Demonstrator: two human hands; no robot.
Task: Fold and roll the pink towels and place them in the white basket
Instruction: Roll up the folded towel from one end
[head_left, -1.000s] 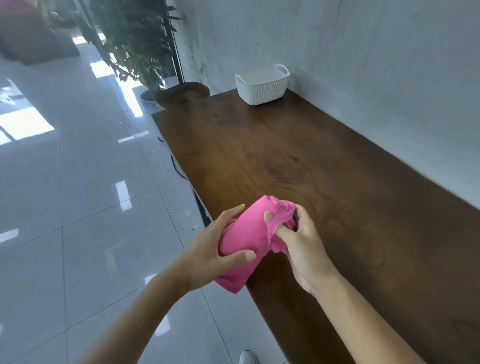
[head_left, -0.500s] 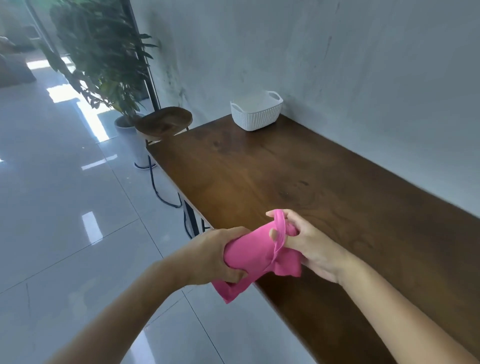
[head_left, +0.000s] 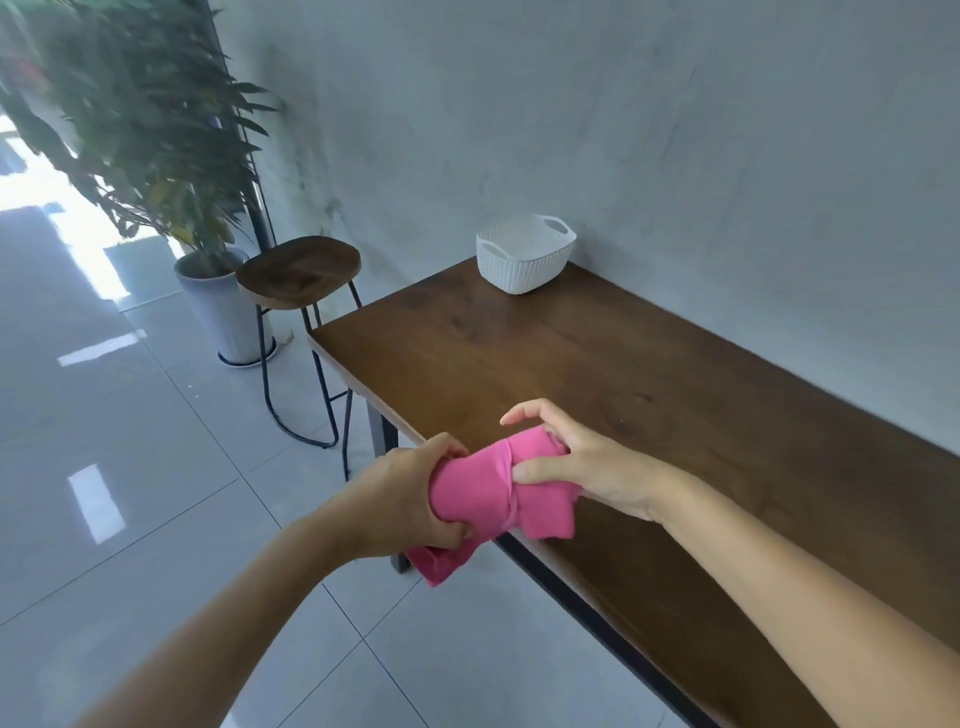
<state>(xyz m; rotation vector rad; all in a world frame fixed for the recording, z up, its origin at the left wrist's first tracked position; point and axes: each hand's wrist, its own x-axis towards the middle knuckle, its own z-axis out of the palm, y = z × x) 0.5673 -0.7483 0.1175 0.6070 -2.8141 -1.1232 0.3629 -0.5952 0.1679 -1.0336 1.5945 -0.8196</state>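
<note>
A rolled pink towel (head_left: 480, 491) hangs in the air over the near edge of the dark wooden table (head_left: 597, 374). My left hand (head_left: 410, 493) grips its left end, with a loose corner drooping below the fist. My right hand (head_left: 582, 462) holds the right end, thumb pressed on the roll and fingers curled over its top, the forefinger lifted. The white woven basket (head_left: 524, 254) stands at the table's far end against the wall, well beyond both hands, and its inside looks bare.
A wooden bar stool (head_left: 301, 270) with black legs stands off the table's far left corner. Behind it is a potted plant (head_left: 156, 130) in a white pot. A grey wall runs along the table's right side; glossy floor tiles lie to the left.
The view has swung up and right, so the basket and stool sit lower and nearer. My right hand has wrapped the towel's loose flap round the roll and now lies over its right end.
</note>
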